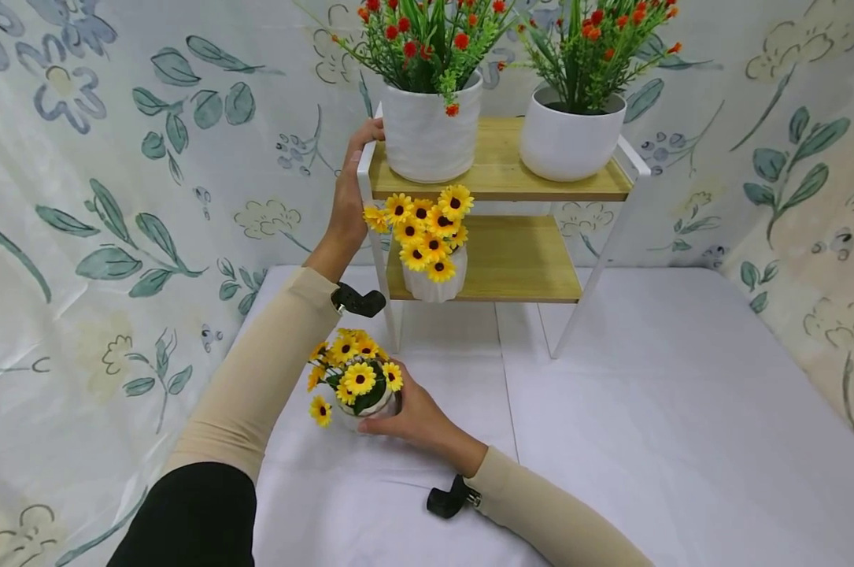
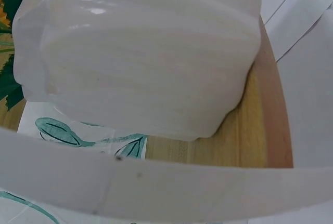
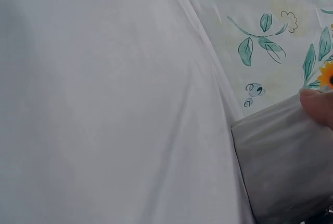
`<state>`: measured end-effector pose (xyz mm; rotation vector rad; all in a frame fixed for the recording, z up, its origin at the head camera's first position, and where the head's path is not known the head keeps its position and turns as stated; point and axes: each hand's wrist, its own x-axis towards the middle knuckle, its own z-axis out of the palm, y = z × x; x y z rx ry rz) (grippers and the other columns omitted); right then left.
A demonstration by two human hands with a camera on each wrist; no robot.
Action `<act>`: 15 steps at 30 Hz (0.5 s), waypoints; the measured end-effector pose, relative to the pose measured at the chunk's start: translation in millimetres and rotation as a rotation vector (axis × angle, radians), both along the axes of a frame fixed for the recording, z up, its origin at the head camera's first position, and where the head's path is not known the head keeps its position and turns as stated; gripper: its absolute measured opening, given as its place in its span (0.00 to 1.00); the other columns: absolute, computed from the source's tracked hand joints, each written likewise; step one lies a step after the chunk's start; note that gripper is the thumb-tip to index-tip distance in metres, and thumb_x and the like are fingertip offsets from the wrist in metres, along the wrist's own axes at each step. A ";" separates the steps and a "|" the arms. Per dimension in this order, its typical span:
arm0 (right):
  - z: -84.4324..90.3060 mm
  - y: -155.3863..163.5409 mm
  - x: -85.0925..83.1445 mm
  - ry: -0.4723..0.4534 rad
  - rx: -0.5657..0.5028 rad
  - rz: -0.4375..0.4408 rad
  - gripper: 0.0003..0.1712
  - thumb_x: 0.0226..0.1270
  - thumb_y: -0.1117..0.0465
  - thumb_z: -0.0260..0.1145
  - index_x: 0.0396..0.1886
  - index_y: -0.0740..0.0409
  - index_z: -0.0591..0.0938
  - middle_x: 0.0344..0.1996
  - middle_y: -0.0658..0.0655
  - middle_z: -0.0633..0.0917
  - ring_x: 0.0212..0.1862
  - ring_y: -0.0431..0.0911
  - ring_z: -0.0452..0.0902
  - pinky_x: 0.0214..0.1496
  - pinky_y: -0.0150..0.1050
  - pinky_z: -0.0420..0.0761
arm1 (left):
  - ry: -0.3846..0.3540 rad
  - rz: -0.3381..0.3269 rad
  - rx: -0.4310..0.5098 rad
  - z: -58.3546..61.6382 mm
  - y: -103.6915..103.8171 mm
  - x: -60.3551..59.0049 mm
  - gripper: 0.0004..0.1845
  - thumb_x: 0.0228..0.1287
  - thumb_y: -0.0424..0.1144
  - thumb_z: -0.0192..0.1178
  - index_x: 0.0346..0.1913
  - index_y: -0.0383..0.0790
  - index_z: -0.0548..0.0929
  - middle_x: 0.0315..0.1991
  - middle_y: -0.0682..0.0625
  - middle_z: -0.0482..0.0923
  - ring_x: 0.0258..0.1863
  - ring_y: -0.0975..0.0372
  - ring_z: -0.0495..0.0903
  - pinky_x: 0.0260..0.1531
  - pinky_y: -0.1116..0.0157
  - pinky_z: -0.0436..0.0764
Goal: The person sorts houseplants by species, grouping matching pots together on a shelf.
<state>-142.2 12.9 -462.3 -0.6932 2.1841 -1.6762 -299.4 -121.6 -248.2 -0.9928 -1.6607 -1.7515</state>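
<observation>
Floral-printed cloth with grey-green leaves hangs behind and beside a white-covered worktop (image 1: 667, 441), on which stands a two-tier rack with white metal legs and pale wooden shelves (image 1: 500, 169).

On the upper shelf, at about 11 o'clock, sits a white ribbed ceramic pot of green stems with red berries (image 1: 430, 130); at 1 o'clock beside it is a smooth round white pot of similar red-flowered greenery (image 1: 571, 142). The lower shelf holds, at its left end, a small white fluted pot of yellow daisy-like flowers (image 1: 432, 279); the right part of that shelf is bare wood.

The left hand (image 1: 352, 193) reaches up to the rack's left edge, its fingers hooked on the white frame just beside the ribbed pot; the left wrist view shows that pot close behind the frame bar. The right hand (image 1: 412, 413) lies low at about 7 o'clock of the rack, its fingers wrapped round a second small white pot of yellow flowers (image 1: 359, 386), which rests on the worktop, well apart from the rack; a fingertip presses its side in the right wrist view.

Judging from this layout, three pots are shelved and the fourth is not yet, so placing it seems to be what remains.
</observation>
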 end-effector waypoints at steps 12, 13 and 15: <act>-1.3 1.1 -2.5 0.039 0.060 -0.014 0.56 0.44 0.50 0.80 0.72 0.44 0.59 0.65 0.44 0.71 0.64 0.39 0.67 0.68 0.46 0.64 | 0.091 0.005 -0.015 -5.7 -1.7 -11.3 0.22 0.71 0.37 0.25 0.57 0.36 0.68 0.69 0.42 0.60 0.71 0.61 0.56 0.71 0.63 0.49; -1.6 1.3 -3.0 0.039 0.063 -0.016 0.57 0.43 0.50 0.81 0.72 0.44 0.60 0.65 0.43 0.71 0.64 0.39 0.67 0.68 0.45 0.64 | 0.090 0.002 -0.012 -5.6 -1.5 -11.6 0.22 0.71 0.36 0.25 0.57 0.36 0.68 0.69 0.42 0.60 0.70 0.61 0.56 0.71 0.63 0.49; -2.2 1.5 -4.1 0.041 0.062 -0.016 0.56 0.43 0.50 0.81 0.72 0.44 0.60 0.64 0.43 0.71 0.64 0.39 0.67 0.68 0.45 0.64 | 0.077 0.000 -0.009 -5.2 -1.1 -11.8 0.22 0.71 0.35 0.25 0.57 0.35 0.68 0.69 0.42 0.60 0.70 0.61 0.56 0.71 0.64 0.49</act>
